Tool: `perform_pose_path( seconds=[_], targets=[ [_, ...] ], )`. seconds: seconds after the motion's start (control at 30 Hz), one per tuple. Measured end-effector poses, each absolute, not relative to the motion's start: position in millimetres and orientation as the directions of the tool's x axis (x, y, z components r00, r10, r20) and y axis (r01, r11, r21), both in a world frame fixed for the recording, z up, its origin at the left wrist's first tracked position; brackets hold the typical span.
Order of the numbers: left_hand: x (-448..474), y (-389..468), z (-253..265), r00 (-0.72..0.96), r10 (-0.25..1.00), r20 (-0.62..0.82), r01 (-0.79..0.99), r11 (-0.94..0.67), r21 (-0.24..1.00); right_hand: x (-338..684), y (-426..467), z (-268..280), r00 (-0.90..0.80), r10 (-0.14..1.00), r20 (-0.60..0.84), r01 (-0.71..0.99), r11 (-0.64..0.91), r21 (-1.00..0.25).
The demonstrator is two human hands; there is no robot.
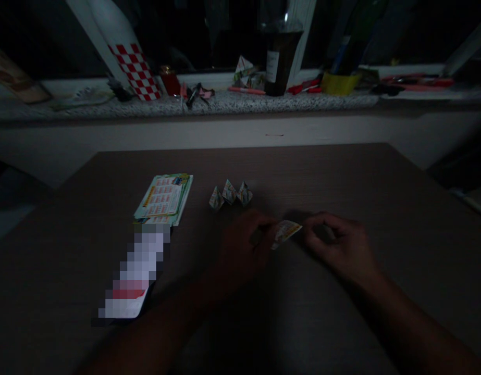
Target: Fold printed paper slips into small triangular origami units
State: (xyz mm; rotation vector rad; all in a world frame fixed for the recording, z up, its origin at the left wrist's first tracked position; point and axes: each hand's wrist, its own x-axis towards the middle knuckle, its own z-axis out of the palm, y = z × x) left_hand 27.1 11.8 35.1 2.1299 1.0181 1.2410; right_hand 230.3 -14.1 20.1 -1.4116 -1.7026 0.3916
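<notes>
My left hand (248,242) is closed in a pinch on a small folded piece of printed paper (286,232), held a little above the table. One pointed corner of it faces right. My right hand (340,242) is at that corner with thumb and fingertips pressed together; whether anything is between them is too dark to tell. Beyond my left hand, three small pointed folded-paper pieces (230,192) stand in a row. To the left lies a stack of printed paper slips (160,198) with red and green print.
A phone (136,271) with a blurred-out, lit screen lies below the stack on the wooden table (322,172). Along the granite sill (224,107) stand a red-and-white checkered bottle (133,65), a dark cup (279,62), a yellow holder (339,83) and several small items.
</notes>
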Motion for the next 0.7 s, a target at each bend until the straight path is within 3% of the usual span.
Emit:
perform_pose_path(
  seconds=[0.1, 0.17, 0.43, 0.57, 0.7],
  targets=[
    [30.0, 14.3, 26.2, 0.208, 0.931, 0.299, 0.239, -0.345, 0.908, 222.2, -16.8, 18.8, 0.005, 0.942, 0.335, 0.45, 0.298, -0.842],
    [31.9, 14.1, 19.2, 0.176, 0.971, 0.164, 0.127, -0.188, 0.974, 216.8, -17.6, 17.5, 0.007, 0.968, 0.252, 0.324, 0.236, -0.916],
    [34.9, 12.3, 10.2, 0.28, 0.959, 0.05, 0.125, -0.088, 0.988, 216.5, -14.4, 14.5, 0.091, 0.992, 0.088, 0.102, 0.078, -0.992],
    [35.5, 14.4, 5.2, 0.278, 0.96, -0.019, 0.042, 0.008, 0.999, 211.5, -16.3, 14.6, 0.045, 0.993, 0.11, 0.192, 0.099, -0.976],
    [34.2, 12.1, 6.0, 0.364, 0.931, -0.019, 0.181, -0.051, 0.982, 207.5, -19.3, 13.7, -0.001, 0.973, 0.231, 0.459, 0.205, -0.865]
  ],
)
